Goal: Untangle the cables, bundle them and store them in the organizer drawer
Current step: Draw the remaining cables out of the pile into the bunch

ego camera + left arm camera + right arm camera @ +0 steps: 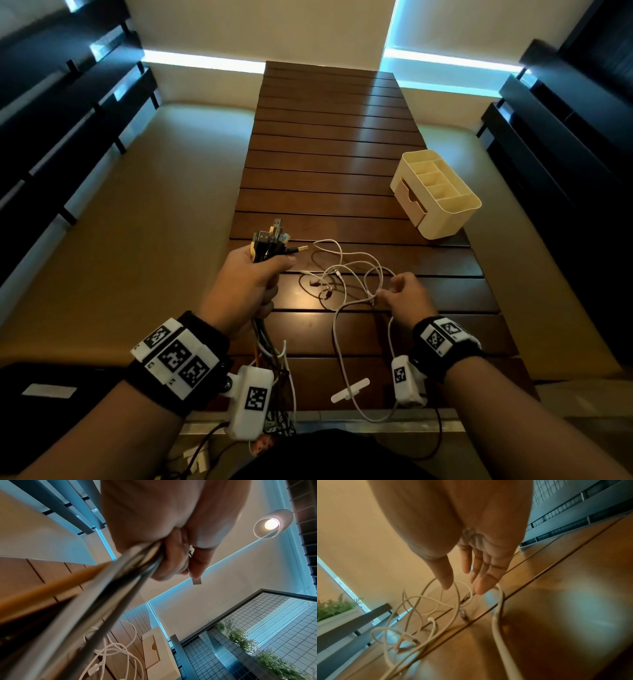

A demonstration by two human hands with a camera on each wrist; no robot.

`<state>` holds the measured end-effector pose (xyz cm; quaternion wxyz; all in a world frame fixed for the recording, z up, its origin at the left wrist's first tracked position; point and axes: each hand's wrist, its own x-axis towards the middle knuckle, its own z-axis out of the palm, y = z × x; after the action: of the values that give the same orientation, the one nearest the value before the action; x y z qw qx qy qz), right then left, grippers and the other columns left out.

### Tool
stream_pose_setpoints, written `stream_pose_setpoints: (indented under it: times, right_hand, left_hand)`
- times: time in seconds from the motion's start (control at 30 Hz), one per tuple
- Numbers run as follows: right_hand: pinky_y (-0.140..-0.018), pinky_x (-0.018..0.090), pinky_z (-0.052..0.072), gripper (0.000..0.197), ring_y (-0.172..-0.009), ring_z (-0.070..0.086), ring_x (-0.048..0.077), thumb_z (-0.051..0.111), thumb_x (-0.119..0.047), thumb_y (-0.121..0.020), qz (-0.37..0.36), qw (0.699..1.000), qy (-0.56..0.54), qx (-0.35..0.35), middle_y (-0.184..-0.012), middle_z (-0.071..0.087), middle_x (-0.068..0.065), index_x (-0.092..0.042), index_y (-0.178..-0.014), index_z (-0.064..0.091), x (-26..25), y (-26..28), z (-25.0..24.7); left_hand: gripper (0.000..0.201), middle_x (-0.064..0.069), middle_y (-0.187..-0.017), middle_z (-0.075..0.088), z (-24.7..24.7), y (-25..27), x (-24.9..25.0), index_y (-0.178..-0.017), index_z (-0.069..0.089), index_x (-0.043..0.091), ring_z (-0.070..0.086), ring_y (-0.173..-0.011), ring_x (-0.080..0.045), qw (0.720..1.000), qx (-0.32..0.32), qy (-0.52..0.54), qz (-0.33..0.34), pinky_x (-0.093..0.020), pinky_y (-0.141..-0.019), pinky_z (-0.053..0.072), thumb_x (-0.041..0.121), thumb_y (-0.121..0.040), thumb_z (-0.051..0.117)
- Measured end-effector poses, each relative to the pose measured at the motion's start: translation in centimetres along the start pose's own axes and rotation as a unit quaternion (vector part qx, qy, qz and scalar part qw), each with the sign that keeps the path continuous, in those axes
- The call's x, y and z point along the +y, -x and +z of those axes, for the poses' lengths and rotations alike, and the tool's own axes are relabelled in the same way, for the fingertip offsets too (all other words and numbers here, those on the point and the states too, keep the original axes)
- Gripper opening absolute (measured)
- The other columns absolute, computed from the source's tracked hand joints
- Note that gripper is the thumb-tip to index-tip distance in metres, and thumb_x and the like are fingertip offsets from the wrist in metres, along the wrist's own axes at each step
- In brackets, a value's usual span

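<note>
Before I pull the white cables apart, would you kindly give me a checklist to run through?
1. The left hand grips the dark cable bundle: ok.
2. The right hand pinches the white cables: cannot tell.
3. The white cables are untangled: not ok, loops cross on the table.
4. The drawer is open: not ok, it looks shut.
5. The organizer stands upright: ok.

We count two hands point(246, 281), one organizer point(442, 202) with one drawer point(409, 200), and one cable tie point(350, 390); tangled cables point(346, 274) uncountable.
</note>
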<state>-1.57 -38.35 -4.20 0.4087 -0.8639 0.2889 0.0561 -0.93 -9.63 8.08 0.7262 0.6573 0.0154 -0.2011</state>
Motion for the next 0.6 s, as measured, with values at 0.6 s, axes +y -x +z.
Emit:
stream_pose_setpoints:
  times: [0.6]
  right_hand:
    - [-0.055,0.033,0.054,0.016,-0.059,0.062,0.019,0.049,-0.022,-0.103,-0.074,0.980,-0.182,0.011,-0.075,0.065,0.008,-0.014,-0.092,0.059,-5.7,0.1,0.3]
  left_hand:
    - [0.022,0.002,-0.056,0.028,-0.7,-0.4,-0.1,-0.081,0.044,0.017,0.019,-0.043,-0.013,1.000,0.006,-0.004,0.001,-0.021,-0.041,0.018,0.013,-0.095,0.061]
